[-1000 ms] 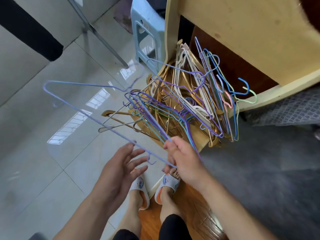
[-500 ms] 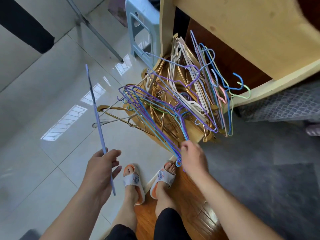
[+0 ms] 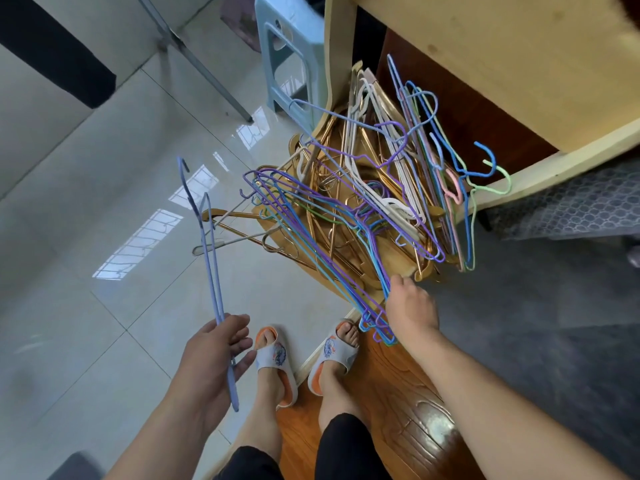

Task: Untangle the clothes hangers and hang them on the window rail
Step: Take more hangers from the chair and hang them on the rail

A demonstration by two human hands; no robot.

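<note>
Above the tiled floor [image 3: 104, 323], left hand [image 3: 207, 358] grips a lilac hanger [image 3: 209, 258] edge-on; right hand [image 3: 410, 311] pinches hangers in the tangle [image 3: 346, 202].

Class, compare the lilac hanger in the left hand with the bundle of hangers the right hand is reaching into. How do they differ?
The lilac hanger is single and free; the bundle is many, tangled. The left hand holds the hanger clear of the pile; the right hand grips the bundle's low end while it lies in the pile. Both are thin coated wire.
</note>
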